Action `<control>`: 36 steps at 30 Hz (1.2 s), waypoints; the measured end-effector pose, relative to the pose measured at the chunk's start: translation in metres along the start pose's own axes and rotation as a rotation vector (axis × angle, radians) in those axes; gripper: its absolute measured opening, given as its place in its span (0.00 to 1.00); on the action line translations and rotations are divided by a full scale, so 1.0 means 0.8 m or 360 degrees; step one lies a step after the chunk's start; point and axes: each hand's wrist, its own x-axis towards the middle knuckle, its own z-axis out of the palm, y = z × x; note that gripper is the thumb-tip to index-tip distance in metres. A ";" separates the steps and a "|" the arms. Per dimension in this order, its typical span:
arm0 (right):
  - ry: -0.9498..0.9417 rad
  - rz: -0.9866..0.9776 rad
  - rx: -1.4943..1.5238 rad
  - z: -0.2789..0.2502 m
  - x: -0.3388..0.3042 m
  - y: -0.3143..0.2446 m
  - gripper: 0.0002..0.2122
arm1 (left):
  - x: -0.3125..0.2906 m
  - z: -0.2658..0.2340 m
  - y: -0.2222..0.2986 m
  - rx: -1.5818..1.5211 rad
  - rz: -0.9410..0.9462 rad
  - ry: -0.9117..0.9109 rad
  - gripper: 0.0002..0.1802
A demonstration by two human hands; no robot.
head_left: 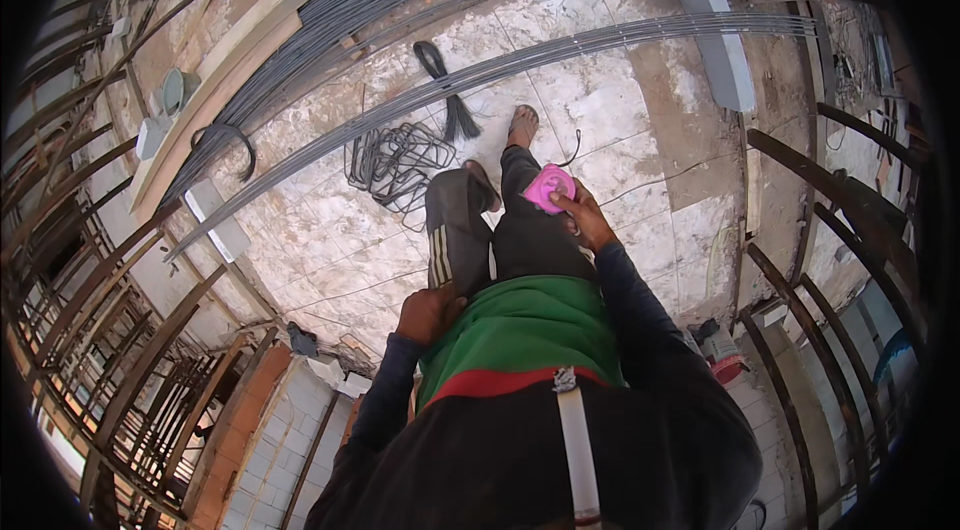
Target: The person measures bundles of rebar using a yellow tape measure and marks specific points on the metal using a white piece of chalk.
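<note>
My right hand (588, 217) is closed round the edge of a bright pink thing (549, 189), soft-looking with a rounded fold; its kind is unclear. It is above my right thigh. My left hand (430, 315) lies against my left thigh with curled fingers, and what is under them is hidden. I wear dark trousers (458, 230) with pale stripes and a green top (530, 315). A cigarette (577, 445) with an ash tip juts up close to the camera.
Long thin steel bars (480, 75) cross ahead of my feet, resting on a grey block (715, 35) at right and a white block (215, 220) at left. A tangle of bent metal loops (398, 168) and a tied wire bundle (447, 95) lie on the floor. Brown bars (840, 175) stand at right.
</note>
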 end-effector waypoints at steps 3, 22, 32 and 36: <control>-0.0055 -0.0043 -0.0076 -0.007 0.022 0.006 0.25 | 0.037 -0.042 0.036 -0.0266 -0.0017 0.0301 0.14; 0.0025 -0.0129 -0.0125 0.029 0.045 -0.080 0.25 | 0.139 -0.120 0.026 -0.0225 0.0189 0.0357 0.10; 0.0144 -0.0118 0.0083 0.080 0.102 -0.096 0.20 | 0.322 -0.076 -0.002 -0.0904 -0.0037 0.0266 0.19; 0.0121 -0.0513 0.0211 0.088 0.169 -0.082 0.26 | 0.433 -0.035 -0.033 -0.1398 -0.0182 0.0177 0.35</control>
